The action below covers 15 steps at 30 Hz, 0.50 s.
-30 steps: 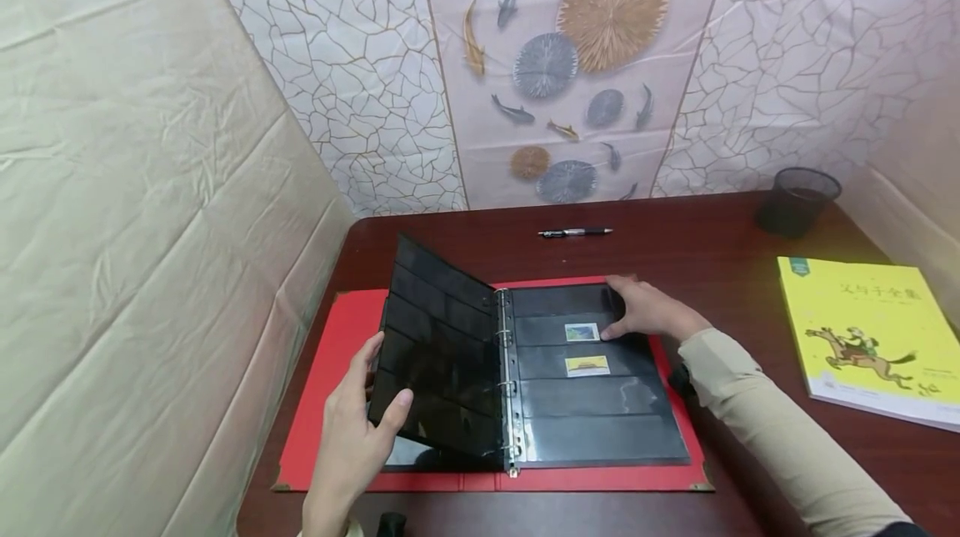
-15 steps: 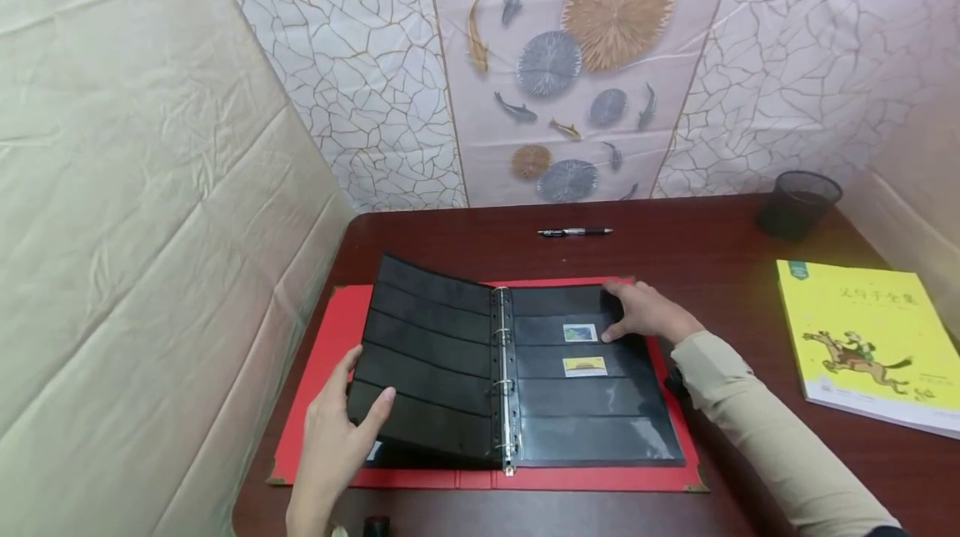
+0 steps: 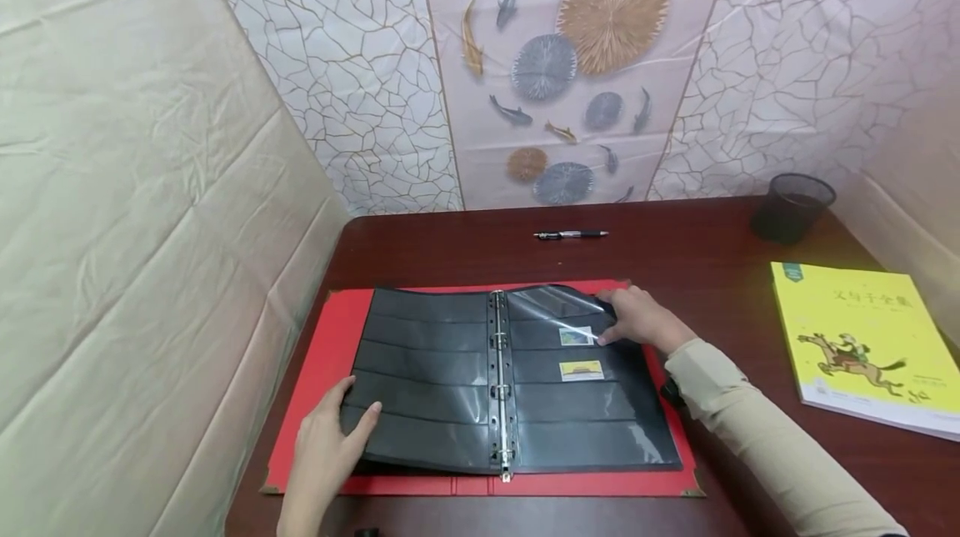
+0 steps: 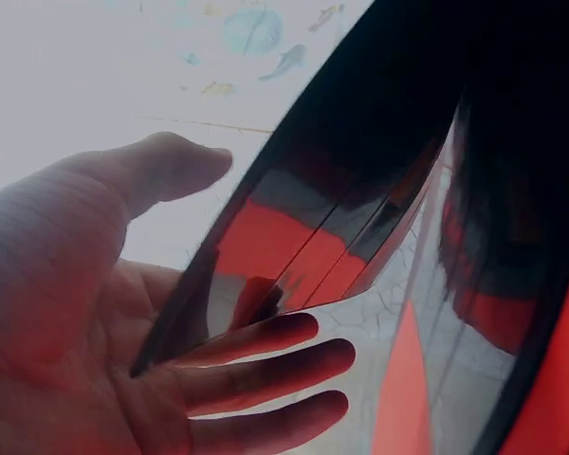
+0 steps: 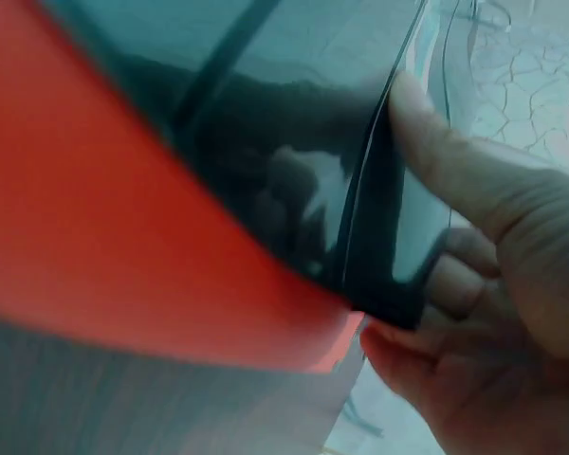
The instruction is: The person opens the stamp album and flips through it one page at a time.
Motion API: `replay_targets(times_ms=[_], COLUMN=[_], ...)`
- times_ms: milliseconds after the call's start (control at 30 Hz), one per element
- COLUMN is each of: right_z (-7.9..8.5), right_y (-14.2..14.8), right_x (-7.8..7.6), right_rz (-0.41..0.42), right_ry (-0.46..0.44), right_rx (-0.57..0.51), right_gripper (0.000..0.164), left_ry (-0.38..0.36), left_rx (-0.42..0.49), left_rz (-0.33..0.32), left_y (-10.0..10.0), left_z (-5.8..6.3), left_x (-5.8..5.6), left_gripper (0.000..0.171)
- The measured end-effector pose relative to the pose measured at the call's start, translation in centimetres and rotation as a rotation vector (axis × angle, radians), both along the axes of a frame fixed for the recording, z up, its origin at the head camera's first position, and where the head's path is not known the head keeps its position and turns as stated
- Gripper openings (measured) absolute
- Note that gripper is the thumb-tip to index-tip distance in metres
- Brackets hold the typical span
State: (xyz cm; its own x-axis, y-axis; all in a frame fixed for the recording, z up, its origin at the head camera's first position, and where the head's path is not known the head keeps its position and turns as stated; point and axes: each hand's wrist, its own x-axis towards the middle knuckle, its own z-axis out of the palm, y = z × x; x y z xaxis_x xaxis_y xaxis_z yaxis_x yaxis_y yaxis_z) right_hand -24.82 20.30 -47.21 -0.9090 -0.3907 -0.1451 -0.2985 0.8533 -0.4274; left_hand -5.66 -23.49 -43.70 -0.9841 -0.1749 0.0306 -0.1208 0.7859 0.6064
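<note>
A red ring binder [image 3: 311, 353], a stamp album, lies spread wide on the table. Black pocket pages fill both sides of its metal rings [image 3: 502, 393]. My left hand [image 3: 322, 441] is at the left page's [image 3: 420, 358] lower outer corner. In the left wrist view, its straight fingers [image 4: 275, 379] lie under the page edge and the thumb stands apart above. With thumb above and fingers below, my right hand [image 3: 641, 320] pinches the right page [image 5: 313, 114] near its upper outer corner; that page bows up at the top. Two stamps, one blue-green [image 3: 574, 336], one yellow [image 3: 581, 370], sit in its pockets.
A pen [image 3: 571, 234] lies behind the binder. To the right are a thick yellow book [image 3: 862, 345] and, at the back corner, a black mesh pen cup [image 3: 792, 208]. Cloth-covered walls [image 3: 165, 212] enclose the table [image 3: 442, 253] at left, back and right.
The raised left page has come down leftward until nearly flat, and my left hand has moved left and down with it. The right page's top now bows up at my right hand.
</note>
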Motion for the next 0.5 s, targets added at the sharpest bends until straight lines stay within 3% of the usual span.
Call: replay_targets(times_ms=[233,400,500], right_z=[0.1,0.1,0.2], right_y=[-1.1,-1.3,-1.2], right_x=[1.4,2.1,2.0], right_rz=[-0.129,-0.177,-0.184], right_ry=[0.114,0.177,0.164], right_rx=[0.033,0.075,0.079], right_gripper=[0.066,0.072,0.077], left_ry=[-0.149,-0.193,-0.192], left_rx=[-0.024,-0.042,-0.036], left_rz=[-0.035,-0.051,-0.046], left_y=[-0.7,-0.8,-0.8], left_z=[-1.6,-2.4,-2.7], left_x=[-0.4,-0.5,-0.6], left_gripper=[0.071,0.072,0.071])
